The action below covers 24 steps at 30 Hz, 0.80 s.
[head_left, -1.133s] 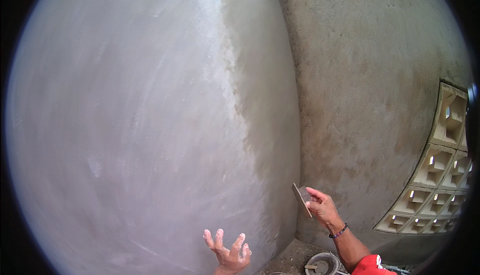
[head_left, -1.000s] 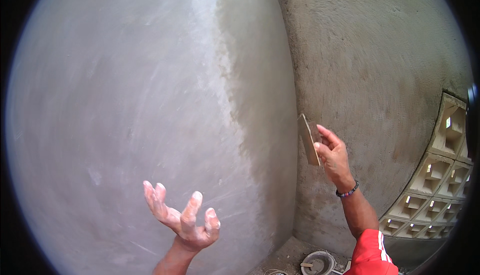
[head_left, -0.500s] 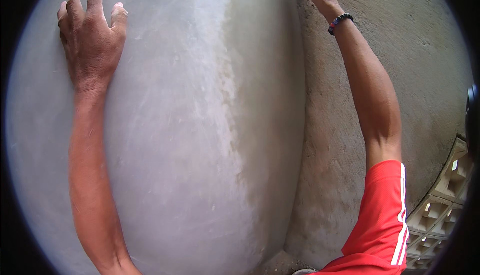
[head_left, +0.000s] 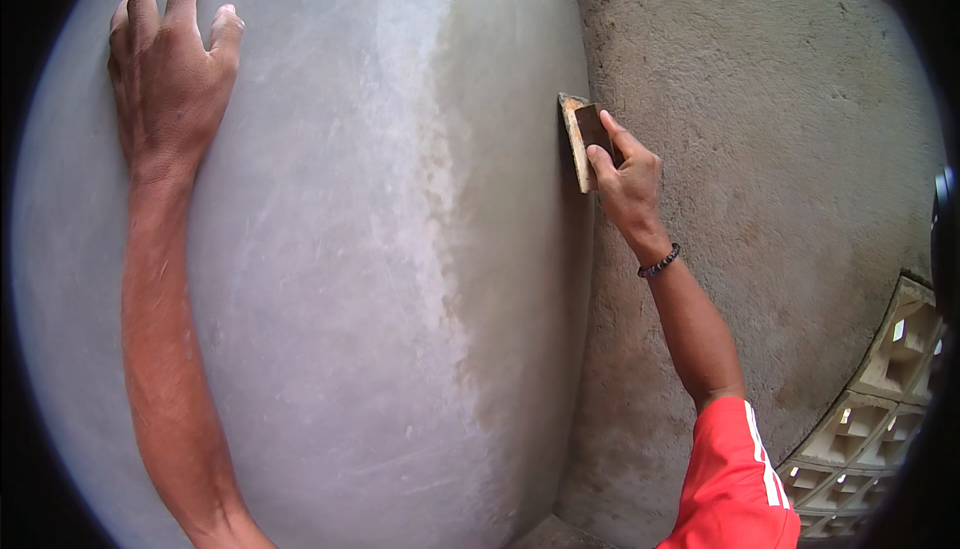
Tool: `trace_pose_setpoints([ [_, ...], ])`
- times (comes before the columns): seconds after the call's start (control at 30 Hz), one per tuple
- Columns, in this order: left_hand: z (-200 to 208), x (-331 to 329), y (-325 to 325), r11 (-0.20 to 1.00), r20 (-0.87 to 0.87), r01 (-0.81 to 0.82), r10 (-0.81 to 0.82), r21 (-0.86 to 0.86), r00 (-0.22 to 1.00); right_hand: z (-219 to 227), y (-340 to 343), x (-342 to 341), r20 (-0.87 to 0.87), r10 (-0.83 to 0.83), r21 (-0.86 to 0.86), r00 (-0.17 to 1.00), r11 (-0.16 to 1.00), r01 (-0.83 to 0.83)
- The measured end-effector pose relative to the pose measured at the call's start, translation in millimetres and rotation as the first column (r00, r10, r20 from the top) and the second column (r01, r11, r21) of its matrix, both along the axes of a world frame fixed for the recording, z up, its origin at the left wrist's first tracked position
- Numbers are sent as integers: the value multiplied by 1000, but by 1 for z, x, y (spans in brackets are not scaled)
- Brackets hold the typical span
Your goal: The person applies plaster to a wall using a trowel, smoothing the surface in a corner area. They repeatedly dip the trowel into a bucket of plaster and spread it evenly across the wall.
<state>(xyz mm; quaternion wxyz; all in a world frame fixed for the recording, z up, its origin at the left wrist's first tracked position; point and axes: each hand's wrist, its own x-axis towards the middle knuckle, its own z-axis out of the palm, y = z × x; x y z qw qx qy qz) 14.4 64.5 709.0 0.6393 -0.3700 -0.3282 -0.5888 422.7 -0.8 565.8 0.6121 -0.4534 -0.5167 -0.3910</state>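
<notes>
My left hand (head_left: 172, 84) rests against the smooth grey plastered wall (head_left: 300, 279) at the upper left, its fingers spread and nothing held. Close to the inner corner, my right hand (head_left: 630, 184) grips a small plastering float by its dark block handle (head_left: 594, 134). The worn, pale-edged plate of the float (head_left: 577, 149) stands upright along the corner, by the damp, darker strip of plaster (head_left: 515, 179). My palm and the far side of the handle are hidden.
To the right of the corner runs a rougher brown wall (head_left: 760, 149). Pale hollow vent blocks (head_left: 870, 419) fill the lower right. A ledge or floor piece (head_left: 560, 534) shows at the bottom of the corner.
My right hand has come down along the corner from the top edge, bringing the float fully into sight. My left hand stays on the wall, slightly shifted left in the picture.
</notes>
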Motion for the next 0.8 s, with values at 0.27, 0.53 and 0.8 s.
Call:
trace_pose_setpoints([
  [0.27,-6,4,6,999,-29,31,-31,11,999,201,-1,8,227,-1,404,974,910,-93],
  [0.53,-4,3,-4,999,-37,18,-17,29,999,159,36,18,59,-213,122,975,971,205],
  [0.8,12,-16,-9,994,-16,-27,29,104,999,18,1,16,-21,96,40,995,995,-95],
])
